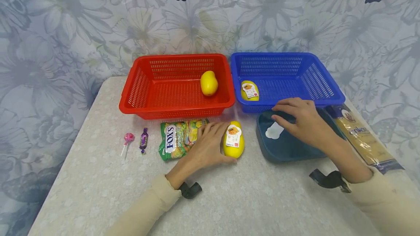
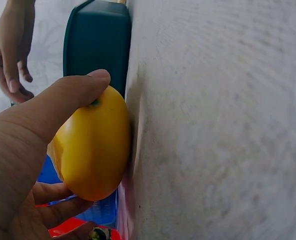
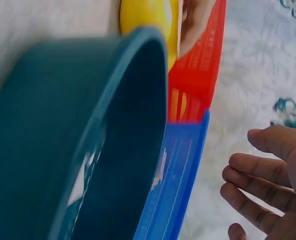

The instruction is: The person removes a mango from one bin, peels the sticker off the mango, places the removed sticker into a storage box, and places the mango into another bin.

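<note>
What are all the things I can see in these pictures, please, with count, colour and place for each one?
red basket: 1, red, back left of the table.
blue basket: 1, blue, back right, beside the red one.
plain mango: 1, yellow, inside the red basket.
labelled mango in basket: 1, yellow with a sticker, inside the blue basket.
labelled mango on table: 1, yellow with a sticker, in front of the baskets.
candy bag: 1, green, left of that mango.
wrapped candy: 1, purple, left of the bag.
lollipop: 1, pink, far left.
tub: 1, dark teal, front right.
pasta packet: 1, clear with a dark blue label, right edge.
table: 1, pale speckled.
left hand: fingers grip the labelled mango on table.
right hand: open, above the tub.
</note>
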Motion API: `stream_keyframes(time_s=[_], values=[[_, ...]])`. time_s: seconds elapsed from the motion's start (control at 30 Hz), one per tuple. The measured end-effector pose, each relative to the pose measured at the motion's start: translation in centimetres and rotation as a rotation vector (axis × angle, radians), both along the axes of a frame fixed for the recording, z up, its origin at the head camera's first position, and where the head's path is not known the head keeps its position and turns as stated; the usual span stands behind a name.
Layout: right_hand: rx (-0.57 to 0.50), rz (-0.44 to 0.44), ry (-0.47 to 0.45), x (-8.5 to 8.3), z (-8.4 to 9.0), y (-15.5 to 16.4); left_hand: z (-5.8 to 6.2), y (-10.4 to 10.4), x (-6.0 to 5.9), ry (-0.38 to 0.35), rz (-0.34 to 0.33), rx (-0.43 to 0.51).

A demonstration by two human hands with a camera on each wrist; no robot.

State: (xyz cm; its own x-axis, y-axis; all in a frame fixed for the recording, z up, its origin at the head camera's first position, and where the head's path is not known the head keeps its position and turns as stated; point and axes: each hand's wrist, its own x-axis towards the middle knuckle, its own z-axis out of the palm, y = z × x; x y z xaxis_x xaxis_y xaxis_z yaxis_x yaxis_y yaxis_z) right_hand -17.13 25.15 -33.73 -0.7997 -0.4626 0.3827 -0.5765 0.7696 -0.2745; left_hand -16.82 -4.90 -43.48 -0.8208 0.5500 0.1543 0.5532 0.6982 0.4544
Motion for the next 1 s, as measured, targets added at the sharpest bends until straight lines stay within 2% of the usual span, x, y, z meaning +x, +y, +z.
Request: stream_keyframes(time_s=[0.2, 0.43, 0.77, 1.0], values=[[0.013, 0.083, -0.115, -0.3, -0.8, -2.8, -0.1, -0.1, 0.0, -0.007, 0.005, -0.008], [0.050, 0.104, -0.236, -1.1, -2.2, -5.5, -0.3, 0.0, 0.0, -0.010, 0.006, -0.031], [0.087, 0.111, -0.313, -2.0, -3.4, -7.7, -0.1, 0.1, 0.1, 0.004, 0.000, -0.031], [0.028, 0.113, -0.378, -2.4, -3.4, -8.0, -0.1, 0.1, 0.1, 0.032, 0.003, -0.033]])
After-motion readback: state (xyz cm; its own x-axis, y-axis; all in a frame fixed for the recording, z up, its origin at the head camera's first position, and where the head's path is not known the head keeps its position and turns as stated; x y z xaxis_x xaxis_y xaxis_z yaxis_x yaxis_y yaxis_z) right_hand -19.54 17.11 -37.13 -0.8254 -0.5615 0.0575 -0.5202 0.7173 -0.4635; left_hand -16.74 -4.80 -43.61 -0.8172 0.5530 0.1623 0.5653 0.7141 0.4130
